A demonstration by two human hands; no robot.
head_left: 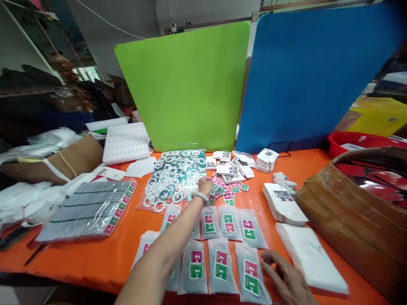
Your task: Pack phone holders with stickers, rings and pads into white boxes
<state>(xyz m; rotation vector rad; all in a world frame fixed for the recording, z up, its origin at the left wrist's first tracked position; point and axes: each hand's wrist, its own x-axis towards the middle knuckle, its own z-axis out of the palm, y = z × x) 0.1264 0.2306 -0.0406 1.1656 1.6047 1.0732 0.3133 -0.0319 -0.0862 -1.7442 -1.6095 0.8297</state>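
Note:
My left hand (206, 185) reaches across the table to the right edge of a heap of white and teal rings (178, 178), beside a pile of small pink and green stickers (227, 192). Its fingers are curled together; what they hold, if anything, is hidden. Below my forearm lie two rows of flat, whitish pouches (192, 286), several bearing a pink "2" and green "1" sticker. My right hand (288, 279) is at the lower right, beside the nearest right pouch (251, 275). Its thumb and fingers are apart, with nothing seen in them.
Stacks of white printed cards (284, 203) stand behind a pile of blank white pouches (311, 256). At right is a large brown carton (349, 224). A bagged stack of grey sheets (92, 207) lies at left. Green (187, 84) and blue (305, 76) panels stand behind.

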